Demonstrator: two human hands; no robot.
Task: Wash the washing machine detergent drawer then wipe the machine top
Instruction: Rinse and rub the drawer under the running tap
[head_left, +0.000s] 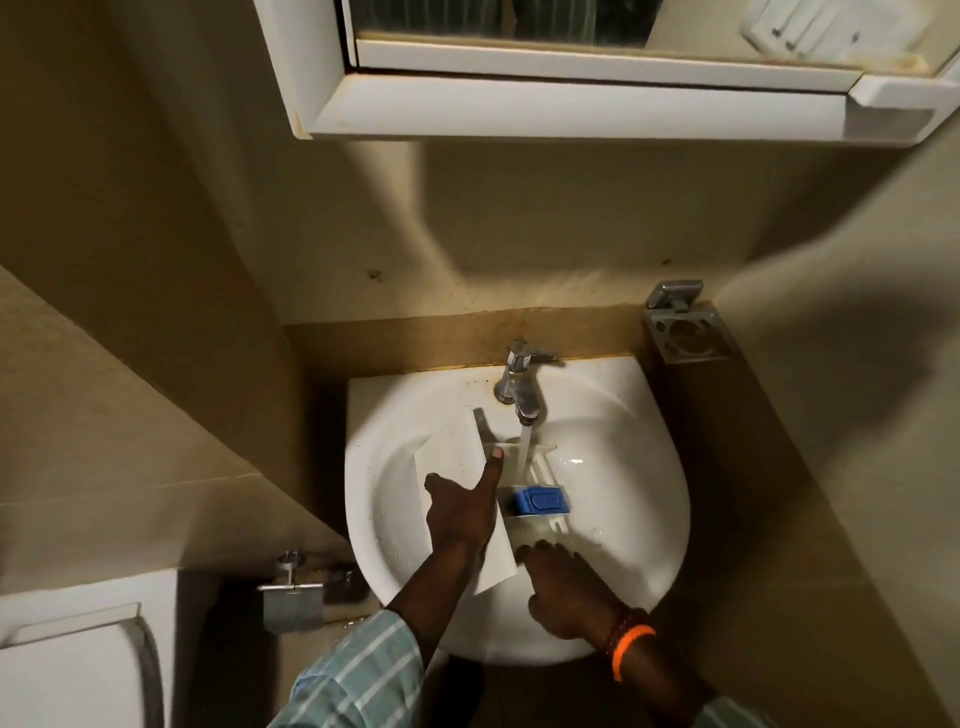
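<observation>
Both hands steady the detergent drawer (524, 483) in the sink (639, 467) under the tap (522, 392): the left hand (462, 512) grips its side wall, the right hand (563, 582) rests straight-fingered on its near end (light, rigid plastic, probably slick when wet, best held by its walls).

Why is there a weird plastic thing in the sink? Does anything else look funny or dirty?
The plastic thing is the washing machine's detergent drawer, being rinsed under the running tap. That belongs to the job. The odd bits: brownish stains on the sink rim beside the tap, and rusty marks along the mirror cabinet edges.
</observation>
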